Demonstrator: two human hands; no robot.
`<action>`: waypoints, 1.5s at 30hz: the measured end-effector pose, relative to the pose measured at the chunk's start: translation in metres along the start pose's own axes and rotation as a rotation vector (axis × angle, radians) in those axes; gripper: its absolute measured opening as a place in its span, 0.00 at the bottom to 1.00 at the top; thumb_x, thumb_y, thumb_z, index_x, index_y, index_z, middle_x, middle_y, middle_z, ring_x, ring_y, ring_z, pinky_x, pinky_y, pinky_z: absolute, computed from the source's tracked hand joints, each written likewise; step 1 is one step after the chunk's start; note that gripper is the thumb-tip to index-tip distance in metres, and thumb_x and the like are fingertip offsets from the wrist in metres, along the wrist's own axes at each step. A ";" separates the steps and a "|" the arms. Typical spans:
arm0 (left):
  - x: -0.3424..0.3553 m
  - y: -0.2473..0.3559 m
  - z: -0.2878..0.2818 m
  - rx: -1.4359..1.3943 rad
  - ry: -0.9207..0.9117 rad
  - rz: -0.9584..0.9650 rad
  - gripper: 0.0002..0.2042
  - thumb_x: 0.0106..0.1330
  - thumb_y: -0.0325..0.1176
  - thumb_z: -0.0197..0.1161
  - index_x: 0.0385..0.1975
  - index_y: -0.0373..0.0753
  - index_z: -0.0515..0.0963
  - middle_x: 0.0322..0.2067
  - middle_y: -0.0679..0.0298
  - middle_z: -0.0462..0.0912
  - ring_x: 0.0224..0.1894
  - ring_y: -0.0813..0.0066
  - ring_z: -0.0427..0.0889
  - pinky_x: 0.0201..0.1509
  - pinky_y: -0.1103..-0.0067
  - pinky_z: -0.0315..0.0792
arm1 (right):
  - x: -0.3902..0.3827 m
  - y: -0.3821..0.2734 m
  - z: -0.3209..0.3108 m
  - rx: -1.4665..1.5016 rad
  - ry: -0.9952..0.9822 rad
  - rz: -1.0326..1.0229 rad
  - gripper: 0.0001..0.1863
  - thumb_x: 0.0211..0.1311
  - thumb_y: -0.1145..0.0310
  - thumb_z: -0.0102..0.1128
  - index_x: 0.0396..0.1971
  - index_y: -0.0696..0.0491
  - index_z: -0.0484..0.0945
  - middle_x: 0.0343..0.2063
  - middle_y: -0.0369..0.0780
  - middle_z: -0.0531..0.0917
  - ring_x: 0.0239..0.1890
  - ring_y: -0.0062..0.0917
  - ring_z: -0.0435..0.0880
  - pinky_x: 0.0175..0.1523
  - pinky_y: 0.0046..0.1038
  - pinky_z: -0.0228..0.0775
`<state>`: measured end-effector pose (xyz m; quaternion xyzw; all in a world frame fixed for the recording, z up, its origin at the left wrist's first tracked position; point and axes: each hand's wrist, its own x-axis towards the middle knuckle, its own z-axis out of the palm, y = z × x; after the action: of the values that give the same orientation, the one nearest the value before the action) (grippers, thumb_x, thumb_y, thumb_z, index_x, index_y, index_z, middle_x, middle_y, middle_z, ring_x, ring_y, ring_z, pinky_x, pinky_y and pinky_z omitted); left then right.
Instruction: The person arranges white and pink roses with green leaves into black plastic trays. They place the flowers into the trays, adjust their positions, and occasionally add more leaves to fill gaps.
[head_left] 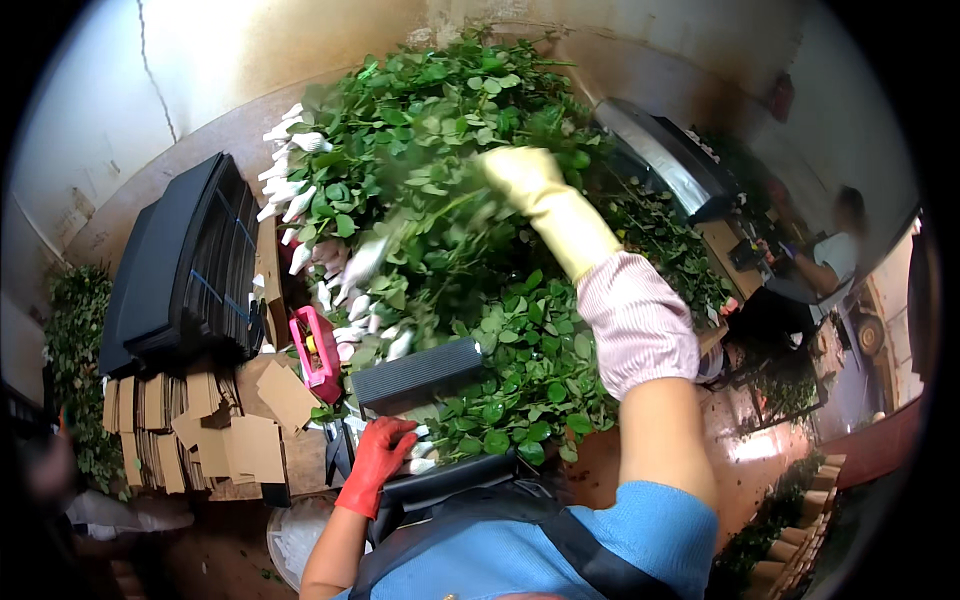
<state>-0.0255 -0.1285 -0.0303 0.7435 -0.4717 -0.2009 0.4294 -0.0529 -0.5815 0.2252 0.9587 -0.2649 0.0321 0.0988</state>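
Observation:
My right hand (524, 180), in a yellow rubber glove with a striped cloth sleeve, reaches far over the leafy heap and is smeared by motion. It is closed on the stem of a rose, whose bud in a white net sleeve (366, 262) trails blurred to the left. My left hand (380, 455), in a red glove, is low at the near edge with its fingers curled in. White-sleeved rose buds (420, 458) lie right beside those fingers; whether they are gripped is hidden. A big heap of roses (450, 110) covers the table, sleeved heads on the left, green leaves on the right.
A dark ribbed block (418, 377) lies in front of the heap. To the left are a pink plastic holder (317, 350), stacked cardboard pieces (215, 435) and a stack of black panels (180, 265). Another person (832, 262) works at the right. A shiny metal piece (660, 150) stands behind.

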 end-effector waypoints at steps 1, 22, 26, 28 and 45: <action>0.001 -0.002 0.002 0.034 0.007 0.047 0.10 0.65 0.30 0.73 0.44 0.38 0.88 0.39 0.57 0.86 0.42 0.54 0.85 0.50 0.68 0.77 | -0.002 0.042 0.011 0.024 0.115 0.033 0.13 0.71 0.63 0.53 0.49 0.43 0.85 0.47 0.40 0.89 0.48 0.39 0.90 0.57 0.39 0.80; -0.007 0.018 0.000 -0.493 0.143 -0.292 0.31 0.61 0.24 0.77 0.66 0.40 0.74 0.52 0.64 0.84 0.49 0.78 0.82 0.49 0.77 0.81 | -0.233 -0.044 0.125 0.604 -0.426 -0.384 0.17 0.75 0.48 0.56 0.45 0.41 0.89 0.30 0.46 0.87 0.30 0.43 0.85 0.39 0.38 0.75; -0.003 0.022 -0.006 -0.505 0.011 -0.320 0.29 0.61 0.22 0.76 0.64 0.38 0.77 0.55 0.63 0.83 0.54 0.73 0.81 0.59 0.75 0.77 | -0.228 -0.043 0.143 0.439 -0.674 -0.387 0.19 0.68 0.54 0.66 0.56 0.40 0.84 0.46 0.44 0.89 0.43 0.42 0.88 0.50 0.40 0.79; 0.000 0.021 -0.010 -0.292 -0.010 -0.189 0.26 0.62 0.23 0.75 0.62 0.37 0.80 0.57 0.60 0.81 0.58 0.67 0.80 0.64 0.73 0.73 | -0.205 -0.046 0.099 0.252 -0.831 -0.418 0.28 0.62 0.64 0.72 0.63 0.41 0.80 0.54 0.43 0.87 0.50 0.42 0.86 0.56 0.41 0.79; 0.006 0.012 -0.004 -0.212 -0.072 -0.248 0.26 0.62 0.25 0.75 0.63 0.42 0.80 0.52 0.61 0.80 0.59 0.65 0.78 0.66 0.72 0.71 | -0.038 -0.060 0.040 0.187 0.083 -0.376 0.07 0.55 0.76 0.62 0.32 0.50 0.86 0.35 0.43 0.88 0.39 0.41 0.88 0.46 0.38 0.80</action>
<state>-0.0261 -0.1346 -0.0175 0.7387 -0.3675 -0.3275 0.4604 -0.0545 -0.5202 0.1710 0.9941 -0.0730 0.0767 0.0246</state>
